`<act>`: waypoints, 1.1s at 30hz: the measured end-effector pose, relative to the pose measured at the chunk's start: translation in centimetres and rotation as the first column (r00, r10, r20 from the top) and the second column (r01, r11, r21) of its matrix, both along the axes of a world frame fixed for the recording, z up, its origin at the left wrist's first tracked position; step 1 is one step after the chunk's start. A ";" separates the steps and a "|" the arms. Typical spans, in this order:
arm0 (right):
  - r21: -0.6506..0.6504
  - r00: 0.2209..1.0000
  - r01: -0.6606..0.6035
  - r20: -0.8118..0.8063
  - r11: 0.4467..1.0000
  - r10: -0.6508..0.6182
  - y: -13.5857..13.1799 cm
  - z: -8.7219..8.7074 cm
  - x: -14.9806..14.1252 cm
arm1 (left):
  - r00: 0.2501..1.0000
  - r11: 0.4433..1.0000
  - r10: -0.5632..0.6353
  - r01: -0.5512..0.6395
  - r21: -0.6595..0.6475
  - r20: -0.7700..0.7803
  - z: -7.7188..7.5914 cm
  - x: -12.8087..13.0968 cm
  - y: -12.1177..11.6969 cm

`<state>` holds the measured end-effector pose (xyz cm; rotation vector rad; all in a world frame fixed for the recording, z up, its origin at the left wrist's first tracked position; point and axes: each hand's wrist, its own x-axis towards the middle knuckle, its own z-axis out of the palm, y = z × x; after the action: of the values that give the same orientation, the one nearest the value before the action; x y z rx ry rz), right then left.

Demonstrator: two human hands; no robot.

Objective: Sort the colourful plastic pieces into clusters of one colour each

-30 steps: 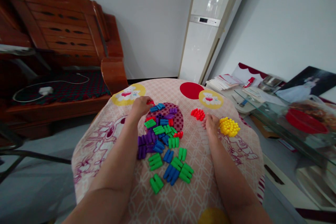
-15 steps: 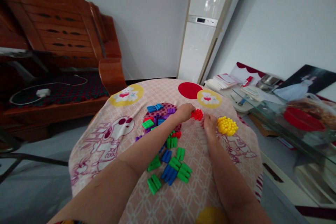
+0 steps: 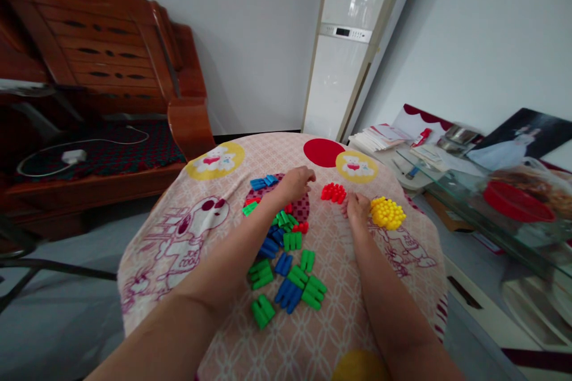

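Head view: left hand [image 3: 297, 183], partly open, has left the red pieces [image 3: 333, 193]; right hand [image 3: 357, 208] stays closed.

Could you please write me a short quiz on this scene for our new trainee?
1. Multiple choice: What colour is the heap farthest right on the cloth-covered table?
a) green
b) yellow
c) blue

2. True or false: The left hand rests on that heap.

3. Fill in the blank: The cluster just beside the fingers of the right hand is ____.

Key: 1 b; 2 false; 3 red
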<state>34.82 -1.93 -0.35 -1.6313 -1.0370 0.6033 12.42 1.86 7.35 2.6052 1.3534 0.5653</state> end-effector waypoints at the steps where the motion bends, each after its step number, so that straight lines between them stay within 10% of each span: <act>1: -0.004 1.000 0.003 -0.008 1.000 -0.003 0.0 0.0 0.0 | 0.999 0.999 0.029 -0.030 -0.017 -0.028 0.5 -1.6 -0.2; 7: 0.005 1.000 0.016 -0.024 1.000 -0.016 0.3 -0.3 0.0 | 0.894 0.925 0.290 -0.353 -0.141 -0.341 1.2 -11.0 -1.0; 11: 0.010 0.999 0.017 -0.035 1.000 -0.017 0.4 -0.5 0.1 | 0.907 0.891 0.221 -0.337 -0.303 -0.359 0.2 -13.2 -0.9; 18: -0.001 0.999 0.022 -0.027 1.000 -0.022 0.3 -0.2 0.0 | 0.958 0.872 0.145 -0.243 -0.424 -0.249 -0.2 -12.6 -1.2; 26: -0.011 1.000 0.021 -0.015 1.000 -0.021 0.5 -0.4 0.1 | 0.925 0.868 0.366 -0.379 -0.319 -0.102 1.3 -13.2 -1.9; 33: 0.007 1.000 0.001 -0.022 1.000 -0.001 0.5 -0.5 0.2 | 0.910 0.963 0.237 -0.174 -0.205 0.340 2.0 -6.5 -2.4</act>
<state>34.97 -1.48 -0.84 -1.6155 -1.0211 0.6148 5.88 -0.59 9.32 2.1044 1.4816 0.8692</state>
